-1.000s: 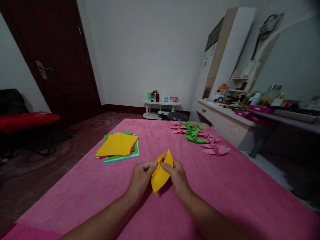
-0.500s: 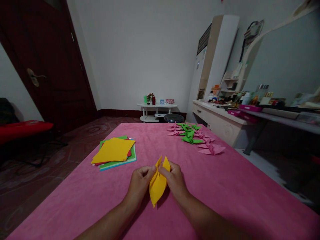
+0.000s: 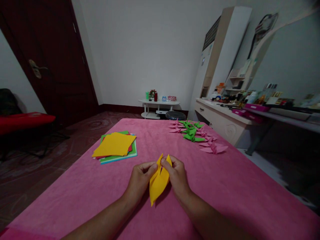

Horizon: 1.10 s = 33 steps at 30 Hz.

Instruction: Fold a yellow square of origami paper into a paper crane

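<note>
Between my hands is a piece of folded yellow origami paper point(image 3: 158, 185), with two narrow points rising at the top and a broader body tapering to a tip below. My left hand point(image 3: 142, 176) pinches its left point between thumb and fingers. On the other side, my right hand point(image 3: 177, 170) grips the right point, thumb in front and fingers behind. A slit shows between the two points. The paper is held above the pink cloth point(image 3: 112, 200), and my fingers hide part of its upper edges.
At the left lies a stack of coloured paper sheets point(image 3: 115, 145), yellow on top. Several pink and green folded paper cranes point(image 3: 192, 134) sit at the far right of the table. Beyond stand a small white table point(image 3: 160, 102), a dark round stool point(image 3: 175, 115) and a cluttered dresser point(image 3: 222, 113).
The two points of the yellow paper are slightly farther apart, and the slit between them is wider. Both hands keep their grip. The camera view has shifted a little.
</note>
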Motion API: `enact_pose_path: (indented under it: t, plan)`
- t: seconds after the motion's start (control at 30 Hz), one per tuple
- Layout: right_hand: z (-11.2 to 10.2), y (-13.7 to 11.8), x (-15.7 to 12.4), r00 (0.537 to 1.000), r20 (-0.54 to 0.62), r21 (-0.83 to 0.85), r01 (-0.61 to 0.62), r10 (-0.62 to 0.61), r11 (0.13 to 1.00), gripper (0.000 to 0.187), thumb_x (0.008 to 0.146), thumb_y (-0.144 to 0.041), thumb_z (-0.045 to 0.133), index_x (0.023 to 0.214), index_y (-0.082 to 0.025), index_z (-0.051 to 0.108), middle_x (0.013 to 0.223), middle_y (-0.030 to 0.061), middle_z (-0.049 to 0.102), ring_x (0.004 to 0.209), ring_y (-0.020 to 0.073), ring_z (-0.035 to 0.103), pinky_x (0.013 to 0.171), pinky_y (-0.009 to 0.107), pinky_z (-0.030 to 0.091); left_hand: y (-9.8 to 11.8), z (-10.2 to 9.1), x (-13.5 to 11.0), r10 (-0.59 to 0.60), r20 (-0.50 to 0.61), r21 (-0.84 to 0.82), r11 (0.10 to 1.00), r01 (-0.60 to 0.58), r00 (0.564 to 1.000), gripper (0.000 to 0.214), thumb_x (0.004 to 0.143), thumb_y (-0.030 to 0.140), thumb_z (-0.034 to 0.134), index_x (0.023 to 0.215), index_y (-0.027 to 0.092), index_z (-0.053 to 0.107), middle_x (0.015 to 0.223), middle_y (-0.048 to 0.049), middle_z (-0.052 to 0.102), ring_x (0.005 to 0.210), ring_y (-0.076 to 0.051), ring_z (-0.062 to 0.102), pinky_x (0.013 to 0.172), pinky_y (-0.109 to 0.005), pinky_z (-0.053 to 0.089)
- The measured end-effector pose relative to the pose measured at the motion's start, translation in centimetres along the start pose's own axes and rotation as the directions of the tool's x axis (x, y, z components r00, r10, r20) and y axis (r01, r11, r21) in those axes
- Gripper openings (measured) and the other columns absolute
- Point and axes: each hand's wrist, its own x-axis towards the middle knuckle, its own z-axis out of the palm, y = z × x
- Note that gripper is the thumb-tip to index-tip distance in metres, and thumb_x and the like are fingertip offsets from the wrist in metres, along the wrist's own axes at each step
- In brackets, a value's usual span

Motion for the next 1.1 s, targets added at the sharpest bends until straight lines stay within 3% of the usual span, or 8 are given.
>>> enact_pose_path:
  t: [0.2,0.57,0.83,1.1]
  plan:
    - [-0.03,-0.22,-0.1,1.0,0.009,0.015,-0.002,0.001,1.0,0.022,0.073,-0.028,0.06,0.06,-0.017,0.046,0.056,-0.0057,0.04,0.052,0.0084,0.035,0.047,0.02,0.028,-0.06,0.1,-0.21,0.007,0.02,0.011,1.0,-0.007,1.0,0.031,0.075,0.041,0.064,0.083,0.012,0.072,0.075,-0.0054,0.069,0.062,-0.014,0.058,0.057,-0.022,0.043]
    - [-0.28,-0.56,0.17,1.0,0.004,0.001,0.002,-0.002,1.0,0.019,0.071,-0.032,0.062,0.065,-0.015,0.057,0.06,-0.0027,0.048,0.056,0.0106,0.042,0.052,0.021,0.033,0.69,0.46,-0.47,-0.019,0.061,0.005,1.0,0.019,0.998,0.033,0.073,0.04,0.065,0.088,0.011,0.073,0.072,-0.006,0.069,0.063,-0.016,0.059,0.056,-0.023,0.044]
    - [-0.37,-0.49,0.07,0.997,-0.022,-0.084,0.076,-0.078,0.994,0.016,0.073,-0.027,0.06,0.063,-0.015,0.057,0.061,-0.002,0.05,0.059,0.0113,0.044,0.055,0.022,0.035,0.42,0.3,-0.48,0.017,0.09,0.026,0.999,-0.019,0.996,0.03,0.077,0.038,0.062,0.089,0.013,0.073,0.076,-0.0054,0.07,0.064,-0.014,0.059,0.059,-0.022,0.044]
    - [-0.34,0.34,-0.07,1.0,0.009,0.015,-0.024,0.024,1.0,0.028,0.078,-0.038,0.057,0.062,-0.017,0.048,0.056,-0.0046,0.04,0.05,0.0087,0.037,0.046,0.021,0.03,0.77,0.66,-0.73,0.026,0.024,0.083,0.996,-0.028,0.999,0.028,0.075,0.037,0.064,0.082,0.012,0.074,0.07,-0.0049,0.069,0.061,-0.015,0.058,0.056,-0.022,0.043]
